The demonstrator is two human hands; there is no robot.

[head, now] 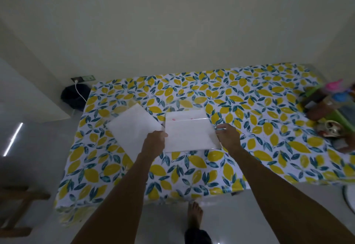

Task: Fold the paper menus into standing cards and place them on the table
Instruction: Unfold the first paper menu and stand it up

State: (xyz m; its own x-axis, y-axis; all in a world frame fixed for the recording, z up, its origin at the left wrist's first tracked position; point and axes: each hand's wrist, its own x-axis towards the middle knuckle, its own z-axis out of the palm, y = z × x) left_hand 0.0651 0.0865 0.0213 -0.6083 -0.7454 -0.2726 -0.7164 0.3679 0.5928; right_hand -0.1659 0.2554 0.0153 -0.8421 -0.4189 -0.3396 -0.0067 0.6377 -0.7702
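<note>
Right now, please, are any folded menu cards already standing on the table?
No, the white paper menu and the other sheet are not standing cards.

The worktop (pixel 192 167) is covered by a cloth printed with yellow lemons and blue-green leaves; its surface looks smooth, with a faint sheen like coated fabric. The folded menu (pixel 189 135) is white paper, and its crease and edges catch the light, giving a slightly glossy finish. The second sheet (pixel 132 126) beside it is white paper too, matt, with a faintly mottled look. The floor (pixel 23 147) is pale, polished and glossy, mirroring a strip of light. The stool (pixel 17 205) at the left looks like brown wood. The wall (pixel 172 22) is matt and plain.
</note>
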